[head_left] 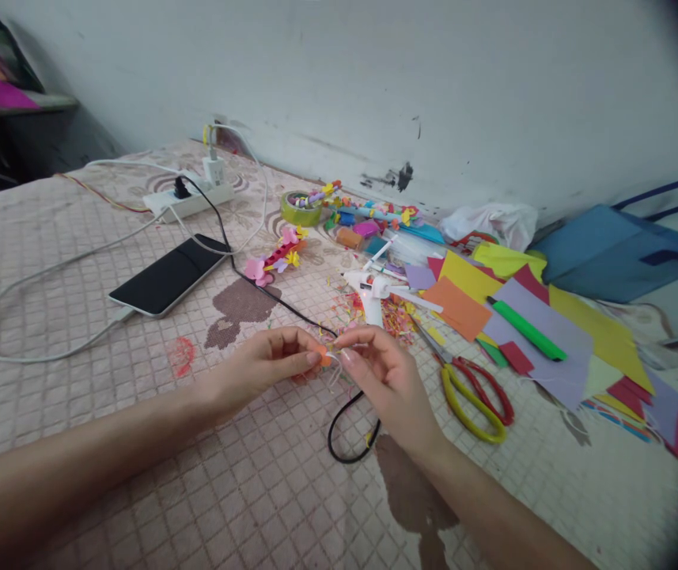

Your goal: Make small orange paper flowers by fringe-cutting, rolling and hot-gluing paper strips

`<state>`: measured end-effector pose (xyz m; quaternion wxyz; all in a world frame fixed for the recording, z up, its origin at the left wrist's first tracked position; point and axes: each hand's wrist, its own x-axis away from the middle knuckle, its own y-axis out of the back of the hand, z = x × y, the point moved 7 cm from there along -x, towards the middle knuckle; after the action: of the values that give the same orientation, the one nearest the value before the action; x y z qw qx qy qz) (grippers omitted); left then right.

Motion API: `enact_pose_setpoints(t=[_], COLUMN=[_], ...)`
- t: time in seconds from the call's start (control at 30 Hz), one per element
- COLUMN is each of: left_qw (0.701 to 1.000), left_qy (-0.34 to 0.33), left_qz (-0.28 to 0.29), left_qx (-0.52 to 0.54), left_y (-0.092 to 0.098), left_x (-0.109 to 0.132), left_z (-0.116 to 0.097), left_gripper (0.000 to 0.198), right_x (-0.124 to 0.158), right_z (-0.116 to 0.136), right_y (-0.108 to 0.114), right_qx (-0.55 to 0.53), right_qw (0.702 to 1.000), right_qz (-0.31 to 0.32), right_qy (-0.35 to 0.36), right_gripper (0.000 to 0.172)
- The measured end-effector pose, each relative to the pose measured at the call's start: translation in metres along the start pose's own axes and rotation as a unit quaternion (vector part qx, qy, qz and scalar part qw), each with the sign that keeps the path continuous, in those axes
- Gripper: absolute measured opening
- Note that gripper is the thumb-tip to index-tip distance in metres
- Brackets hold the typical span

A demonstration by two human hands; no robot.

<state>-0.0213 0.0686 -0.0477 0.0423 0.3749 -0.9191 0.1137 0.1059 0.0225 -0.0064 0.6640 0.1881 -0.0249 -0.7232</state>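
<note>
Between thumb and forefinger, my left hand (282, 356) pinches a small orange paper piece (325, 356). My right hand (386, 380) is closed at the piece's other side, its fingertips on a thin pale strand (335, 370) that hangs below. Fingertips of both hands nearly meet, hiding part of the piece. Just beyond them stands a white glue gun (369, 294) with a small red light, among colourful paper scraps (398, 321). Scissors (472, 396) with yellow and red handles lie to the right of my right hand.
A phone (169, 277) charges at left, cabled to a white power strip (190, 199). A black cord (339, 455) loops below my hands. Paper flower strips (276, 257) and tape (301, 209) lie further back. Coloured paper sheets (596, 324) and a green marker (527, 328) spread at right.
</note>
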Motion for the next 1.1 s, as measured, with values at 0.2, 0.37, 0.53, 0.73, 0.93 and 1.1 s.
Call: enact_pose_setpoints(t=[0.2,0.37,0.53,0.73,0.93,1.1], left_qw=[1.0,1.0,1.0,1.0,0.996,0.981], left_qy=[-0.009,-0.004,0.002,0.006,0.022,0.025], left_qz=[0.003,0.001,0.0,0.015,-0.011,-0.003], left_qx=[-0.017,-0.019,-0.019,0.003,0.083,0.192], left_y=[-0.004,-0.004,-0.002,-0.002,0.003,0.003], left_x=[0.001,0.0,0.0,0.001,0.0,-0.001], left_z=[-0.006,-0.007,-0.004,-0.002,0.004,0.005], left_gripper=[0.014,0.015,0.015,0.013,0.011,0.009], right_x=[0.003,0.003,0.0,0.0,0.002,0.005], right_z=[-0.017,-0.017,-0.012,-0.017,-0.021,-0.011], right_y=[-0.016,-0.014,-0.009,-0.011,-0.01,-0.013], right_qx=[-0.114,-0.073,-0.032,-0.051,-0.034,0.059], right_qw=[0.988,0.993,0.998,0.994,0.997,0.998], right_qz=[0.038,0.026,0.029,0.067,0.046,0.035], right_qy=[-0.096,-0.084,-0.054,-0.064,-0.053,0.006], right_gripper=[0.007,0.003,0.004,0.006,0.003,0.01])
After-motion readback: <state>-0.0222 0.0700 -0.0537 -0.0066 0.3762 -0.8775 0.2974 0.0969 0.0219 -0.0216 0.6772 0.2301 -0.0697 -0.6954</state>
